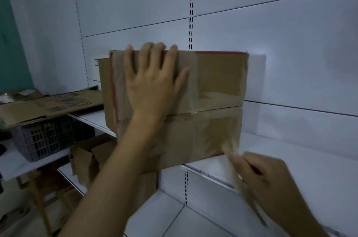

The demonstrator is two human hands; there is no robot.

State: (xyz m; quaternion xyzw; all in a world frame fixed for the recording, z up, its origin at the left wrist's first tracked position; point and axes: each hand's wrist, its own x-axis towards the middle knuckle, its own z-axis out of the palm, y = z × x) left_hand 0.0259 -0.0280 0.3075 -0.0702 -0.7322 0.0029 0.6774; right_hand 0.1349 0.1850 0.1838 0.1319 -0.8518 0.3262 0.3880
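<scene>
Two hands are seen on one box | box is held at the front edge of a white shelf, before a white slotted wall | left hand is laid flat on its face, fingertips at the top edge | tape is pinched by the right hand at the lower right corner, blurred | a crate is set under flat cardboard to the left.

Head camera faces the box, seemingly close.
</scene>
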